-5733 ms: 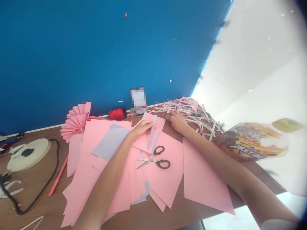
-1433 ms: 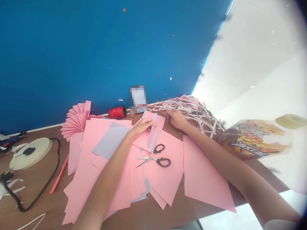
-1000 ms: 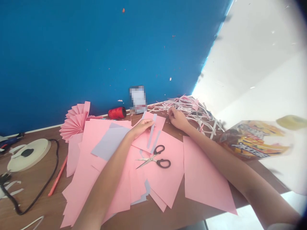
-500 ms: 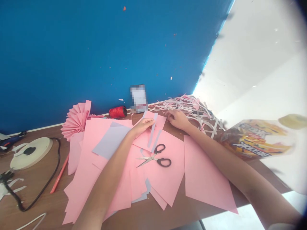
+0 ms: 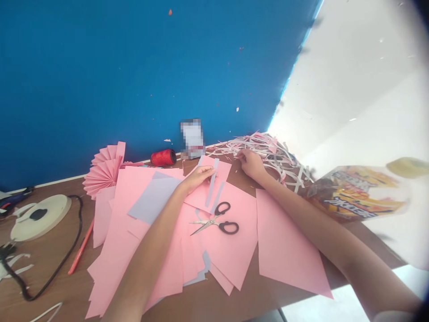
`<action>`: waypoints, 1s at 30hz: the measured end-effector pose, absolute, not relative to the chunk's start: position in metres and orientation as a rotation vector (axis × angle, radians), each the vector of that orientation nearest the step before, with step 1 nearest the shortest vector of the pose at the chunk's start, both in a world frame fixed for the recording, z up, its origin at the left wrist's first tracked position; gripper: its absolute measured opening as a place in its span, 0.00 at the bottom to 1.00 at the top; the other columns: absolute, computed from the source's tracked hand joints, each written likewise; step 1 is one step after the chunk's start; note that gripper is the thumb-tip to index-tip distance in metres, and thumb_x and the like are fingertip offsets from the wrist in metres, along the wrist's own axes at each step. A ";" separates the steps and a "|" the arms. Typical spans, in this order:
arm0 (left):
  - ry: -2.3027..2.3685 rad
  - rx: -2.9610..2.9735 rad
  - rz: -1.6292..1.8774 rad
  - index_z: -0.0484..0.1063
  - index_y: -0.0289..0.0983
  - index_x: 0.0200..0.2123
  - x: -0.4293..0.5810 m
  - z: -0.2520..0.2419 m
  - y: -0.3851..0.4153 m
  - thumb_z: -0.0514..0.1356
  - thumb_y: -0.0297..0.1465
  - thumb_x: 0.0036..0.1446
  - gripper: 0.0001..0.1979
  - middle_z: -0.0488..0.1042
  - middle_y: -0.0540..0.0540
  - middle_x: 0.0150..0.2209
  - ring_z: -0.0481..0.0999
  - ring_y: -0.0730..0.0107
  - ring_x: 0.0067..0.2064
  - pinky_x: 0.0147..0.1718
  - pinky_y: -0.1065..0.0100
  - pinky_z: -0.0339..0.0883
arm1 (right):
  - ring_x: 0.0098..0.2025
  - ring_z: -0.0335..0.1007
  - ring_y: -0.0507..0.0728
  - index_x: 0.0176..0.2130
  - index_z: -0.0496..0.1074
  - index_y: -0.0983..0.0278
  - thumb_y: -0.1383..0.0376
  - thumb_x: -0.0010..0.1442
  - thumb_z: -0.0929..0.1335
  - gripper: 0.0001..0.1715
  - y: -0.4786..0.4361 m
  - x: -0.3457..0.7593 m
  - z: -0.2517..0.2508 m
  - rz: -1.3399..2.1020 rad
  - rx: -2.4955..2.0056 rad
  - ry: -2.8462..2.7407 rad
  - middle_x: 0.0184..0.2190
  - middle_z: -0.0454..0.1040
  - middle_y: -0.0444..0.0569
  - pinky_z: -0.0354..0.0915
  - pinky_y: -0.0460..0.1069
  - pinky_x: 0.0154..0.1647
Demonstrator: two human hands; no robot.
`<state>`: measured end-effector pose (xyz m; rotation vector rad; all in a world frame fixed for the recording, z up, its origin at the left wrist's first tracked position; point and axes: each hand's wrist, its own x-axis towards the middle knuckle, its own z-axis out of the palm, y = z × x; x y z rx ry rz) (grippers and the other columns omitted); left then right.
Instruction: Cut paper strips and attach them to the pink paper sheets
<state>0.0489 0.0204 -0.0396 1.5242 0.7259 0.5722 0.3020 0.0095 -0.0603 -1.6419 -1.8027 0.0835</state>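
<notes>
Across the near side of the brown table (image 5: pixel 228 304), two bare forearms reach forward, the left slanting up from the bottom edge, the right from the lower right corner. Pink sheets (image 5: pixel 231 250) overlap beneath the left arm and between the arms; scissors (image 5: pixel 211 222) lie on them, blades parted. Just beyond, the left hand (image 5: pixel 200 177) has thumb and fingers pinched together on a grey strip (image 5: pixel 212 188), over a small pink piece. Farther over, the right hand (image 5: pixel 250 164) is bent, knuckles up, beside a heap of paper shreds (image 5: pixel 268 150); whether its fingertips hold anything, I cannot tell. To the left sit a pale reel (image 5: pixel 40 218) and a pleated pink fan (image 5: pixel 103 172). Behind stands a chipped blue wall (image 5: pixel 134 67), meeting a white one (image 5: pixel 362 89) at right.
</notes>
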 end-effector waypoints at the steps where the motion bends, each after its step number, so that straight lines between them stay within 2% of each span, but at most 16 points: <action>1: 0.724 1.528 0.574 0.73 0.32 0.31 0.049 -0.040 0.021 0.60 0.46 0.55 0.19 0.71 0.48 0.29 0.66 0.74 0.30 0.34 0.70 0.57 | 0.36 0.67 0.60 0.38 0.69 0.63 0.74 0.51 0.61 0.15 0.011 0.303 -0.061 0.101 -1.636 -1.761 0.33 0.74 0.51 0.60 0.51 0.36; 4: 0.718 1.541 0.574 0.72 0.32 0.30 0.049 -0.041 0.021 0.59 0.45 0.56 0.20 0.70 0.48 0.29 0.65 0.74 0.29 0.33 0.70 0.57 | 0.34 0.67 0.60 0.40 0.67 0.62 0.73 0.50 0.62 0.16 0.012 0.305 -0.063 0.088 -1.626 -1.680 0.31 0.73 0.50 0.58 0.51 0.34; 11: 0.720 1.546 0.568 0.72 0.32 0.30 0.049 -0.041 0.022 0.59 0.46 0.56 0.19 0.70 0.48 0.29 0.65 0.74 0.29 0.33 0.70 0.56 | 0.27 0.64 0.57 0.36 0.68 0.62 0.66 0.51 0.66 0.09 0.009 0.303 -0.059 0.087 -1.736 -1.594 0.24 0.70 0.46 0.53 0.49 0.29; 15: 0.717 1.530 0.575 0.72 0.32 0.30 0.048 -0.043 0.022 0.59 0.45 0.56 0.19 0.70 0.48 0.29 0.65 0.74 0.30 0.34 0.69 0.57 | 0.27 0.65 0.57 0.35 0.68 0.62 0.67 0.53 0.63 0.08 0.008 0.302 -0.056 0.093 -1.711 -1.563 0.26 0.73 0.47 0.56 0.50 0.31; 19: 0.719 1.518 0.579 0.72 0.33 0.30 0.049 -0.043 0.021 0.59 0.44 0.56 0.19 0.69 0.49 0.29 0.66 0.74 0.30 0.34 0.70 0.57 | 0.28 0.68 0.58 0.33 0.69 0.61 0.68 0.50 0.63 0.08 0.007 0.301 -0.054 0.100 -1.711 -1.550 0.26 0.75 0.47 0.60 0.51 0.33; 24: 0.727 1.513 0.579 0.72 0.33 0.31 0.049 -0.040 0.020 0.60 0.45 0.55 0.19 0.71 0.48 0.30 0.66 0.74 0.30 0.34 0.70 0.57 | 0.35 0.73 0.58 0.37 0.69 0.61 0.72 0.46 0.63 0.16 0.005 0.301 -0.052 0.192 -1.573 -1.553 0.33 0.78 0.47 0.65 0.53 0.40; 30: 0.734 1.518 0.575 0.72 0.33 0.30 0.049 -0.040 0.020 0.59 0.46 0.55 0.19 0.70 0.49 0.29 0.66 0.74 0.30 0.33 0.70 0.57 | 0.30 0.70 0.58 0.33 0.67 0.61 0.70 0.48 0.63 0.10 0.008 0.301 -0.055 0.206 -1.592 -1.566 0.28 0.75 0.47 0.65 0.52 0.34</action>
